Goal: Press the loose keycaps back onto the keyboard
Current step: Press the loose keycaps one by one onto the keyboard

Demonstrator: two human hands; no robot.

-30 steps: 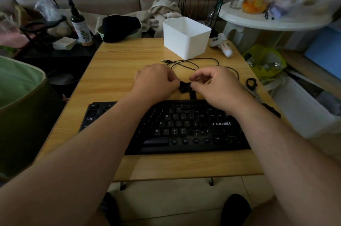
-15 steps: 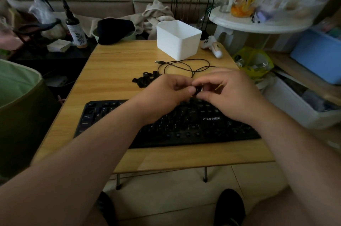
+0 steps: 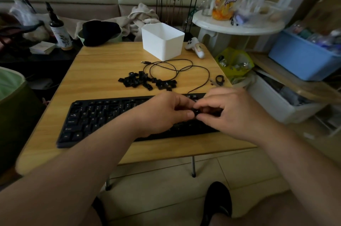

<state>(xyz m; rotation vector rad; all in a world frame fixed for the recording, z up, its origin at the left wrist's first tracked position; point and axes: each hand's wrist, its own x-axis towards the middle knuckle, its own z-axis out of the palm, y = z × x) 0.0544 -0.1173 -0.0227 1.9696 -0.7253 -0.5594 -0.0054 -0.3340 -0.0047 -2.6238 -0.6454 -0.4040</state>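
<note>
From my head camera, I see my left hand [image 3: 166,113] and my right hand [image 3: 238,113] close together over the right part of the keyboard [image 3: 103,117]. Both grips are curled around one small black keycap [image 3: 196,111], pinched between my fingertips. It sits right between my two grips, just above the keys.

I think I am about to push this keycap down onto its spot. I cannot see the spot, because my hands hide it.

The job looks far from done. A big pile of loose keycaps [image 3: 147,82] lies on the bench [image 3: 96,71], past my grips and a bit to the left, just behind the keyboard. There are many of them, all waiting. On the left part of the keyboard I can see keys with letters in place. The part under my grips is hidden, so I cannot tell how many gaps are left there.

The keycap in my grips is tiny, black and square, with a small white mark on top. The picture is dark and I cannot read the mark.

The keyboard cable [image 3: 177,71] loops on the bench past the pile. A white box [image 3: 162,43] stands farther away, behind the cable.
</note>
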